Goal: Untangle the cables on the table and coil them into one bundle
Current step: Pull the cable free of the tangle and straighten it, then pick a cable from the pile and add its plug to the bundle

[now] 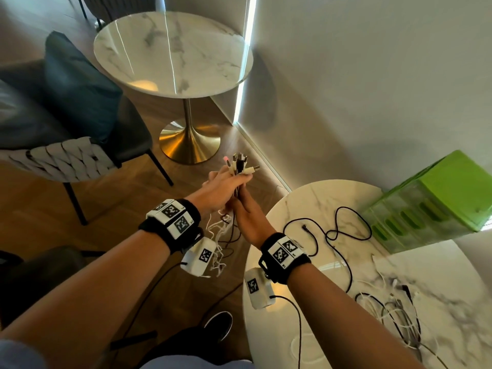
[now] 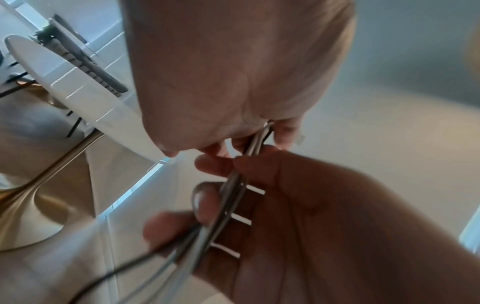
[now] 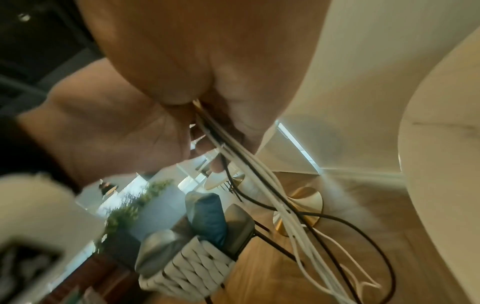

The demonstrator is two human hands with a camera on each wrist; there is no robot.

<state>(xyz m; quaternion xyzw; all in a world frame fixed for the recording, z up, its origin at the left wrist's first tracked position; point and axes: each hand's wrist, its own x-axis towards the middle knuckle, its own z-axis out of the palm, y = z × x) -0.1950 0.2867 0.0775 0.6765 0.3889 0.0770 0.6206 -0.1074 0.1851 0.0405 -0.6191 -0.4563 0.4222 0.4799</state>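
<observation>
Off the table's left edge, my left hand grips a bunch of white and black cables just below their plugs, which fan out above the fingers. Directly beneath it, my right hand is curled round the same bunch. In the left wrist view the cables leave my left palm and pass through the right hand's fingers. Below my right palm in the right wrist view, the strands hang loose toward the floor. A black cable and a tangle of white and black cables lie on the near marble table.
A green plastic box stands at the table's back right, against the wall. A second round marble table on a gold foot stands further off. A chair with a dark cushion is on the left, over wooden floor.
</observation>
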